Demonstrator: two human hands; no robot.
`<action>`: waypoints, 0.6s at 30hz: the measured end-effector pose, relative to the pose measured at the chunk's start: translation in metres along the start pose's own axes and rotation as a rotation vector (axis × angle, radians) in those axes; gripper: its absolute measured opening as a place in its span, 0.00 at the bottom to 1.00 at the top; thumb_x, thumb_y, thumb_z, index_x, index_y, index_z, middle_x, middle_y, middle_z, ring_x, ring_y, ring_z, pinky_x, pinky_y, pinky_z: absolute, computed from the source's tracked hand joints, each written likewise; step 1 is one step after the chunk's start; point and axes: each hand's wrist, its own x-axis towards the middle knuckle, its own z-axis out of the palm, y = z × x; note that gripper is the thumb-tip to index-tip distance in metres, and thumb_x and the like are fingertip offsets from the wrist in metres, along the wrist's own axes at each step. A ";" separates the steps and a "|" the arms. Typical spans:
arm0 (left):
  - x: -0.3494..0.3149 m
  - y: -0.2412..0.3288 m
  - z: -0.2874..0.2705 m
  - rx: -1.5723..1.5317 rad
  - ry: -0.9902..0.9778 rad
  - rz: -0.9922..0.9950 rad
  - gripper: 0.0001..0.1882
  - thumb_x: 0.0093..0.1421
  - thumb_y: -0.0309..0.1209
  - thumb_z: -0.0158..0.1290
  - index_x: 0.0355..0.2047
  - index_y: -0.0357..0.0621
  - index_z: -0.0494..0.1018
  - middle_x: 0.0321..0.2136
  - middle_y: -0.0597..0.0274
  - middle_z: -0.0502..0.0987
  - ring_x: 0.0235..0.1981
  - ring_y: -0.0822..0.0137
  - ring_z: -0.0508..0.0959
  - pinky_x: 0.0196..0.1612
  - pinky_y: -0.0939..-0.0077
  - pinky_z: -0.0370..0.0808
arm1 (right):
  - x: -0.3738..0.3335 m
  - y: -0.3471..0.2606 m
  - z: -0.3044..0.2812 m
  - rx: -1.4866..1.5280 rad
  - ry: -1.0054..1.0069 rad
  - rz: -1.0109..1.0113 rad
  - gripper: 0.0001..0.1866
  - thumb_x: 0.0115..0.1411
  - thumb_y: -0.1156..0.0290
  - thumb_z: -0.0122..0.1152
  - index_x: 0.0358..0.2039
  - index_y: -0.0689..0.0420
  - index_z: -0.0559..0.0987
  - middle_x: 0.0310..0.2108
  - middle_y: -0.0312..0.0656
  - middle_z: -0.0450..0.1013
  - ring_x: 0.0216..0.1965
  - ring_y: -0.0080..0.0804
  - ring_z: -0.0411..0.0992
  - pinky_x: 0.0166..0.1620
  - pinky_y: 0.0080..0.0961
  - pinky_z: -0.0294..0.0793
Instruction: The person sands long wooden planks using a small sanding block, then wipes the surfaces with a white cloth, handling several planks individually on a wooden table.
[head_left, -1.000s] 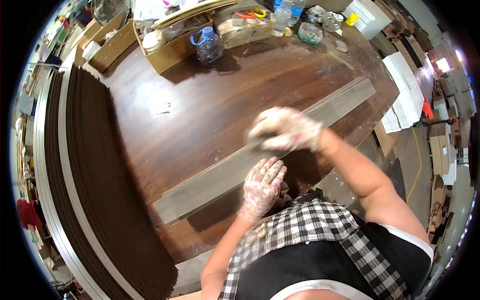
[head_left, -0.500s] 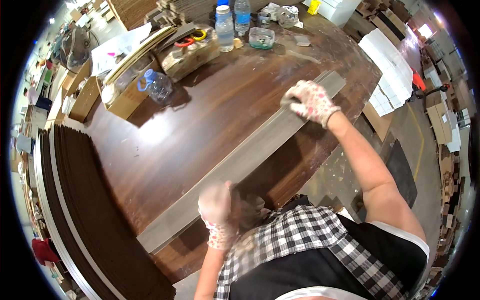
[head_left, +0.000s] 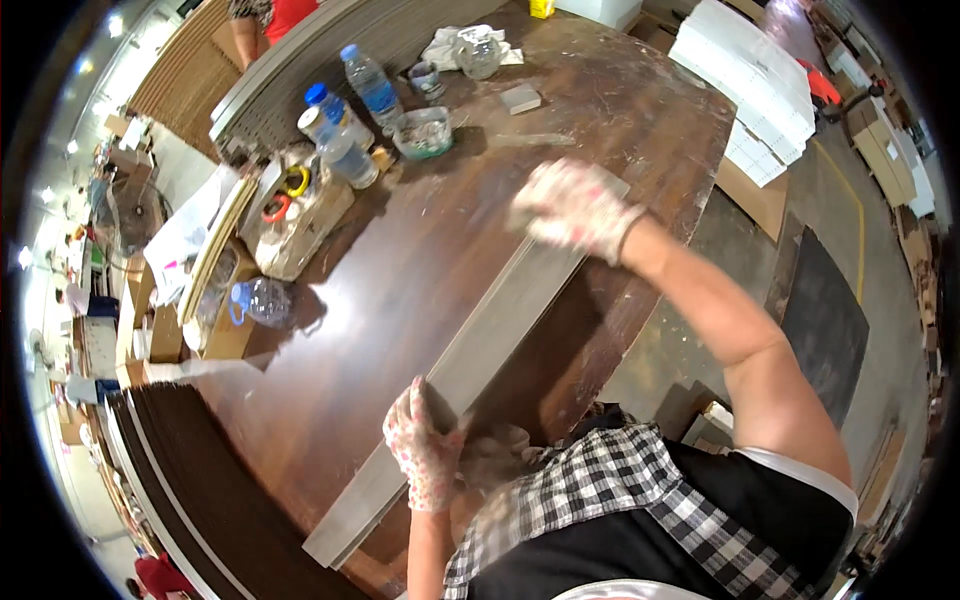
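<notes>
Grey boards [head_left: 503, 322], layered; left hand [head_left: 424, 448], thumb parted, hold unclear; right hand [head_left: 575, 210], blurred, hold unclear; uneven pressure could skew the boards.

Your gloved left hand [head_left: 424, 455] is on the near part of the layered grey strips [head_left: 505, 315], which run diagonally across the brown surface [head_left: 630, 110]. Your gloved right hand [head_left: 580, 210], blurred, is over their far part; contact cannot be confirmed. Dark stacked boards [head_left: 205, 490] are at left. A clear jug [head_left: 268, 301], three bottles [head_left: 375, 90] and an open tray [head_left: 430, 152] stand beyond.
</notes>
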 end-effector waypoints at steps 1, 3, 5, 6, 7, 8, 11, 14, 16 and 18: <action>0.003 0.004 0.001 -0.026 0.014 0.005 0.46 0.39 0.38 0.74 0.59 0.43 0.68 0.51 0.51 0.75 0.53 0.50 0.74 0.57 0.54 0.69 | -0.004 -0.006 0.022 0.101 0.120 -0.226 0.11 0.57 0.57 0.58 0.38 0.45 0.81 0.36 0.40 0.75 0.44 0.41 0.73 0.50 0.40 0.73; 0.002 0.005 -0.003 -0.017 -0.019 -0.041 0.45 0.37 0.36 0.73 0.58 0.42 0.68 0.51 0.52 0.75 0.53 0.50 0.73 0.58 0.54 0.67 | -0.001 -0.042 0.031 0.158 -0.114 -0.258 0.12 0.58 0.56 0.58 0.39 0.45 0.80 0.37 0.40 0.74 0.45 0.40 0.73 0.52 0.40 0.72; 0.000 0.003 -0.002 -0.010 0.000 -0.033 0.44 0.37 0.37 0.72 0.58 0.42 0.69 0.51 0.53 0.75 0.54 0.51 0.73 0.59 0.54 0.67 | -0.003 -0.009 0.035 0.106 0.002 -0.240 0.11 0.55 0.59 0.59 0.38 0.44 0.80 0.36 0.40 0.73 0.43 0.39 0.73 0.49 0.38 0.73; -0.001 0.002 -0.001 -0.010 -0.006 -0.020 0.44 0.37 0.37 0.72 0.58 0.42 0.69 0.51 0.53 0.75 0.54 0.51 0.73 0.59 0.54 0.67 | -0.003 0.026 0.030 0.051 0.078 -0.225 0.11 0.54 0.59 0.59 0.38 0.44 0.81 0.35 0.40 0.73 0.43 0.39 0.74 0.48 0.38 0.74; -0.002 0.000 -0.001 0.016 -0.009 -0.008 0.45 0.37 0.38 0.72 0.58 0.43 0.69 0.51 0.53 0.75 0.54 0.52 0.73 0.59 0.54 0.67 | 0.000 0.057 0.016 -0.068 0.016 -0.085 0.10 0.51 0.59 0.59 0.34 0.42 0.82 0.33 0.39 0.74 0.41 0.39 0.74 0.47 0.37 0.74; -0.001 0.000 0.001 0.035 -0.011 0.011 0.46 0.37 0.39 0.73 0.58 0.43 0.68 0.52 0.54 0.75 0.54 0.52 0.73 0.58 0.55 0.67 | -0.002 0.099 0.013 0.005 0.086 0.022 0.07 0.53 0.58 0.59 0.30 0.42 0.83 0.32 0.38 0.76 0.40 0.40 0.75 0.46 0.38 0.75; 0.000 0.002 0.002 0.033 0.002 0.003 0.46 0.38 0.43 0.72 0.59 0.44 0.68 0.51 0.55 0.75 0.53 0.53 0.73 0.58 0.55 0.67 | 0.005 0.135 -0.026 -0.076 0.015 0.299 0.11 0.53 0.57 0.64 0.33 0.48 0.83 0.34 0.41 0.77 0.42 0.39 0.76 0.47 0.37 0.75; 0.001 0.002 0.002 0.025 -0.004 0.024 0.46 0.41 0.47 0.71 0.59 0.43 0.68 0.51 0.53 0.75 0.53 0.51 0.73 0.58 0.55 0.66 | -0.003 0.135 -0.028 0.377 0.018 0.089 0.18 0.51 0.62 0.66 0.43 0.53 0.83 0.44 0.44 0.78 0.49 0.42 0.75 0.55 0.34 0.72; 0.001 0.005 -0.001 0.008 0.000 0.007 0.45 0.41 0.45 0.72 0.59 0.41 0.68 0.49 0.48 0.75 0.51 0.46 0.74 0.56 0.54 0.68 | -0.014 0.154 -0.009 0.403 0.015 0.051 0.18 0.51 0.63 0.66 0.43 0.53 0.82 0.45 0.42 0.78 0.49 0.40 0.75 0.55 0.34 0.73; 0.002 0.006 -0.004 0.005 0.006 0.021 0.45 0.41 0.44 0.72 0.59 0.40 0.68 0.49 0.48 0.75 0.51 0.45 0.73 0.55 0.54 0.68 | -0.038 0.164 -0.016 0.472 0.019 0.141 0.19 0.50 0.67 0.68 0.44 0.54 0.82 0.43 0.39 0.78 0.48 0.34 0.75 0.53 0.32 0.74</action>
